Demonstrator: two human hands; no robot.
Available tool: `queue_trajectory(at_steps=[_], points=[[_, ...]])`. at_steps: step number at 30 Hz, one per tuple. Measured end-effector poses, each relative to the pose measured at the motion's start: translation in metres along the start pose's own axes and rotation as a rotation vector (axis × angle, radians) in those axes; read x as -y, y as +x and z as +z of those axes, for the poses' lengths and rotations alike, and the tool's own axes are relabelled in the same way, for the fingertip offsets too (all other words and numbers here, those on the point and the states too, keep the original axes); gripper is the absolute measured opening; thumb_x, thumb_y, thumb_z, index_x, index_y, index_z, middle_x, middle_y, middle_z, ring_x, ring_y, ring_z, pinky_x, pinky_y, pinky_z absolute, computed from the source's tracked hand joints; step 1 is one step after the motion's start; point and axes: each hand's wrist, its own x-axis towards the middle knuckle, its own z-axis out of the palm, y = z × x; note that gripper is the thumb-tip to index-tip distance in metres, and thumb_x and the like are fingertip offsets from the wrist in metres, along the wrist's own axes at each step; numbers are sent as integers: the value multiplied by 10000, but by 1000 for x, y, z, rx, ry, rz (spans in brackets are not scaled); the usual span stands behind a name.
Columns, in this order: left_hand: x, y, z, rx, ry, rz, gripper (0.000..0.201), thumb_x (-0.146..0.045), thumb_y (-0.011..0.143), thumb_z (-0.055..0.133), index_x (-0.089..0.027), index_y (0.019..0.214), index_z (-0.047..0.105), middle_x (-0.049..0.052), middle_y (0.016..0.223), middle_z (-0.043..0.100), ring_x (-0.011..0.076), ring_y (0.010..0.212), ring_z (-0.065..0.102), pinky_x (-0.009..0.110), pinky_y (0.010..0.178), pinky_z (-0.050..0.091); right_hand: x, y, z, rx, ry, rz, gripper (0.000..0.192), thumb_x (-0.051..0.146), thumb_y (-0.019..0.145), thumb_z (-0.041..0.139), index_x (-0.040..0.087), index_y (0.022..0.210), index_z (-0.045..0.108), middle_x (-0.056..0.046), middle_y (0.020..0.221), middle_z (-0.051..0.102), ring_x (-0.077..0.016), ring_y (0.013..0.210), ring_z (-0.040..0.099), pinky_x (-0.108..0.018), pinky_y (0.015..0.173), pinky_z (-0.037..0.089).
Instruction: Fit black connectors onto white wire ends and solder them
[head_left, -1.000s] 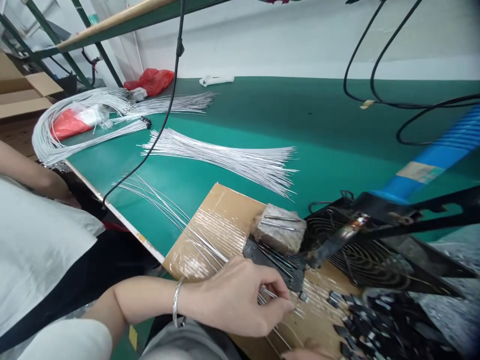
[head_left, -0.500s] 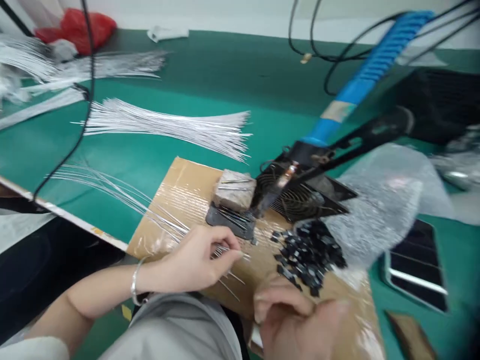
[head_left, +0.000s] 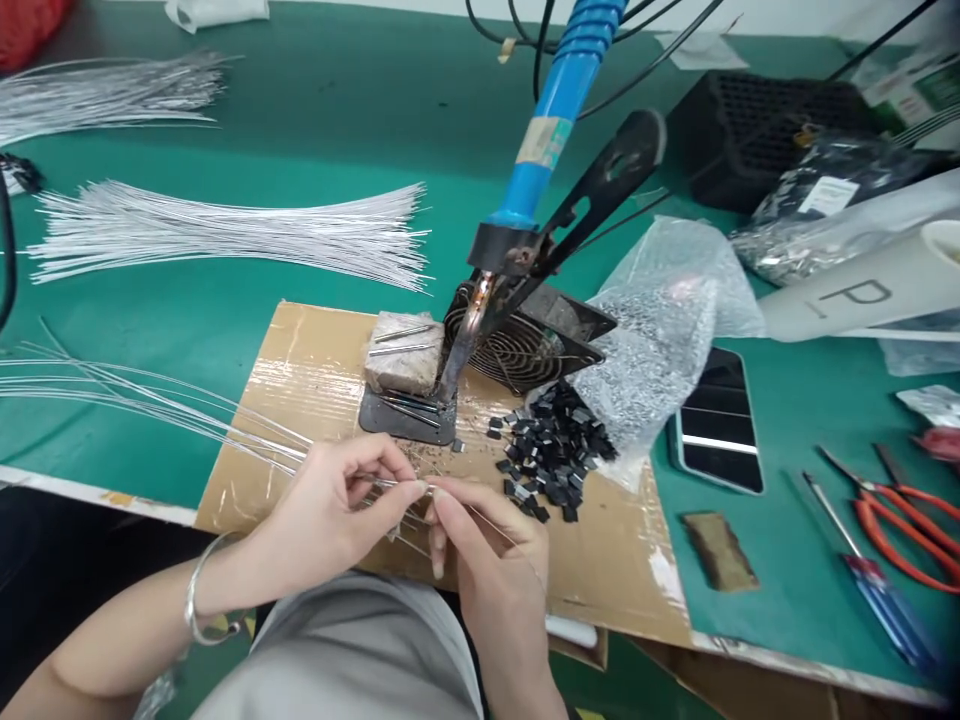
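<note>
My left hand (head_left: 330, 510) is closed around several thin silvery-white wires (head_left: 247, 430), which trail away to the left over the cardboard (head_left: 285, 350). My right hand (head_left: 495, 560) meets it, thumb and forefinger pinched on a wire end at the left fingertips. Just beyond the hands, a soldering iron with a blue handle (head_left: 529, 170) leans tip-down, its tip beside a pale block (head_left: 405, 355) with metal pins on top. More pins lie on a small dark plate (head_left: 409, 415). A heap of small black connector pieces (head_left: 559, 445) is to the right of my right hand.
Behind the cardboard lies a bundle of white wires (head_left: 232, 235). A dark fan (head_left: 525, 340) stands by the iron. Rightward are a plastic bag of small metal parts (head_left: 660, 320), a phone (head_left: 720, 420), a brown block (head_left: 720, 550), a screwdriver (head_left: 870, 580) and orange-handled pliers (head_left: 907, 520).
My right hand has moved left from beside the black pieces to meet my left fingertips, and its fingers are now pinched. The camera view has swung to the right.
</note>
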Motion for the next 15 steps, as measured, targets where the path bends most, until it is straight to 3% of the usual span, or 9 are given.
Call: queue_trajectory(at_steps=[5, 15], points=[[2, -2, 0, -14, 39, 34, 209, -324, 940, 637, -159, 818, 678, 21, 675, 679, 105, 540, 501, 225, 467, 308, -4, 1, -4, 30, 47, 44, 88, 323, 830, 829, 236, 831, 846, 8, 667, 674, -71, 471, 534, -166, 392, 422], [2, -3, -1, 35, 50, -21, 234, -362, 947, 624, -168, 822, 658, -14, 648, 580, 100, 529, 347, 243, 478, 238, -8, 5, -12, 122, 113, 78, 113, 348, 813, 857, 236, 809, 845, 26, 617, 641, -44, 439, 503, -117, 375, 427]])
